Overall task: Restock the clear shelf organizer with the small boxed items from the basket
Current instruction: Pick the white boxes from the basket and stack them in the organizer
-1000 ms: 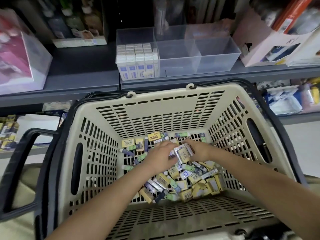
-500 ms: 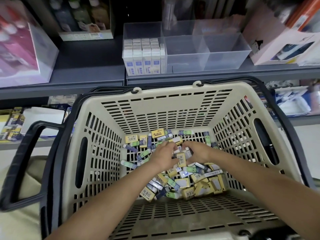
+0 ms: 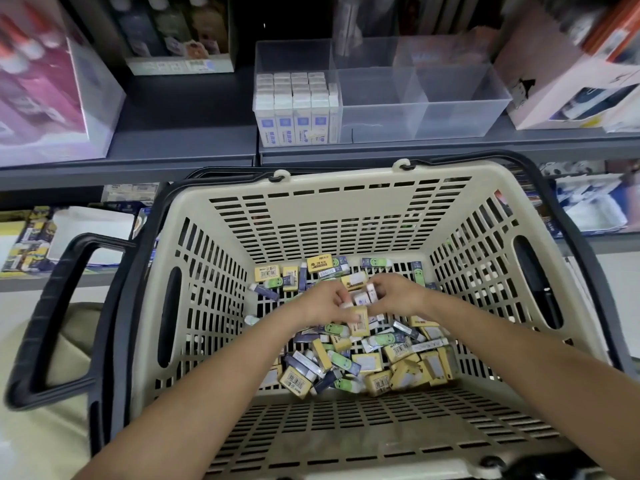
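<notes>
A beige slotted basket (image 3: 332,209) holds several small boxed items (image 3: 367,362), yellow, dark blue and green, loose on its floor. Both my hands are down inside it, close together over the pile. My left hand (image 3: 320,303) grips a yellow small box (image 3: 359,318) by its thumb and fingers. My right hand (image 3: 394,294) holds white small boxes (image 3: 365,297) upright against the left hand. On the shelf above stands the clear shelf organizer (image 3: 457,109); its left compartment is filled with white-and-blue boxes (image 3: 294,109), its other compartments are bare.
The basket's black handle (image 3: 52,323) folds out to the left. A pink-white display box (image 3: 52,91) sits on the grey shelf (image 3: 187,133) at left, a pale carton (image 3: 561,91) at right. Lower shelves hold more packaged goods.
The view has tilted, so the shelf sits lower in frame. Both hands stay in the basket; the gathered boxes have shifted between the fingers, with a yellow box now under the left thumb.
</notes>
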`<action>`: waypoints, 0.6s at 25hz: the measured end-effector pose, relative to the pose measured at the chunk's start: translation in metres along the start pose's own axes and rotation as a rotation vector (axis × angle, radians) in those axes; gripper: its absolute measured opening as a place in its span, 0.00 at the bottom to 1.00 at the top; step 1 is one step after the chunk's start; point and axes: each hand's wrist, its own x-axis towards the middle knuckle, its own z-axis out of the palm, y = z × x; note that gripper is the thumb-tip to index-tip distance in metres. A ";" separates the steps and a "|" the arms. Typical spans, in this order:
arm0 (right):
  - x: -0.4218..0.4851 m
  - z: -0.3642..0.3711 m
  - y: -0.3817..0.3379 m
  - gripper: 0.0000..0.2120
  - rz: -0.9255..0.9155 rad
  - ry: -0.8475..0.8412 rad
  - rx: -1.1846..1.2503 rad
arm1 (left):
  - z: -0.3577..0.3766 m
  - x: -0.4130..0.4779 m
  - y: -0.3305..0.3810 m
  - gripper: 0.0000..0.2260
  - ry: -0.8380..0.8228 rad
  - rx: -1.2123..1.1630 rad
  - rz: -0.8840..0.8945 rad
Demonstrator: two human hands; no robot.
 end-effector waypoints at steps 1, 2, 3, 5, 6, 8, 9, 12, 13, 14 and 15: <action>-0.001 -0.002 -0.004 0.17 -0.006 -0.007 0.055 | -0.007 -0.002 0.001 0.09 0.045 -0.127 -0.015; -0.002 -0.003 -0.008 0.18 -0.019 -0.015 0.116 | -0.013 -0.005 0.002 0.06 0.099 -0.294 -0.034; -0.003 -0.002 -0.012 0.18 -0.034 -0.017 0.172 | -0.016 -0.008 0.003 0.04 0.133 -0.490 -0.067; -0.005 0.002 -0.022 0.15 -0.079 0.011 0.244 | -0.016 -0.009 0.004 0.06 0.117 -0.843 -0.161; -0.006 0.005 -0.025 0.13 -0.106 0.032 0.272 | -0.014 -0.009 0.004 0.08 0.092 -0.936 -0.199; -0.008 0.011 -0.031 0.11 -0.154 0.061 0.303 | -0.010 -0.006 0.006 0.14 0.021 -0.975 -0.226; -0.010 0.012 -0.034 0.10 -0.168 0.055 0.308 | -0.010 -0.004 0.006 0.17 -0.006 -0.945 -0.210; -0.012 0.016 -0.037 0.11 -0.161 0.006 0.375 | -0.011 -0.001 0.005 0.21 0.041 -0.808 -0.147; -0.012 0.017 -0.038 0.11 -0.155 0.002 0.404 | -0.012 -0.001 0.004 0.22 0.063 -0.799 -0.160; -0.013 0.017 -0.039 0.10 -0.161 -0.004 0.437 | -0.013 0.000 0.003 0.23 0.062 -0.825 -0.179; -0.014 0.016 -0.040 0.09 -0.180 -0.016 0.475 | -0.015 0.000 0.002 0.25 0.035 -0.893 -0.181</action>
